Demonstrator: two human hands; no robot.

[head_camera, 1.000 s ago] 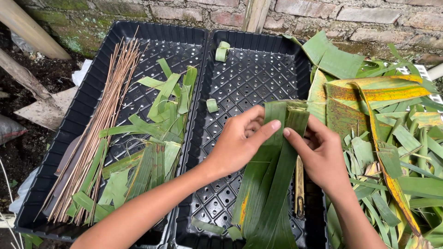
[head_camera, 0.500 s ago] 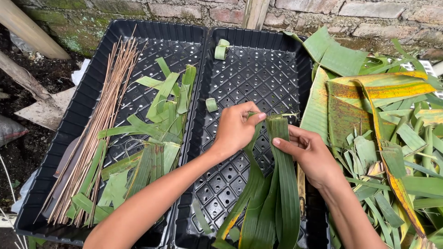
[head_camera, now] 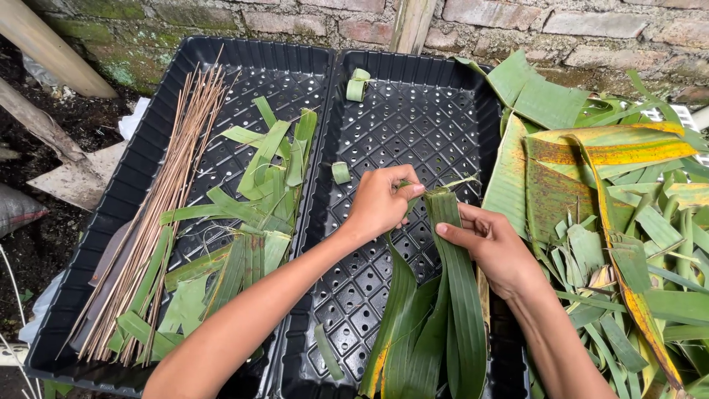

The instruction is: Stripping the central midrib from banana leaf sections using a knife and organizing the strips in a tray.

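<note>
Both my hands grip the top end of a long green leaf strip bundle [head_camera: 443, 310] that hangs down over the right black perforated tray [head_camera: 413, 96]. My left hand [head_camera: 382, 201] pinches the upper left edge of the leaf, fingers curled. My right hand [head_camera: 493, 247] holds the leaf's right side, thumb pressed on its face. The leaf's top is narrowed where the two hands meet.
The left black tray [head_camera: 185, 74] holds a bundle of thin brown sticks [head_camera: 159, 214] and cut green leaf strips [head_camera: 255, 192]. Two small rolled leaf pieces [head_camera: 357, 85] lie in the right tray. A heap of banana leaves [head_camera: 613, 192] lies on the right. A brick wall [head_camera: 517, 18] runs behind.
The leaf lay broad under both hands; they have now drawn together at its top, narrowing it, and the strips hang lower.
</note>
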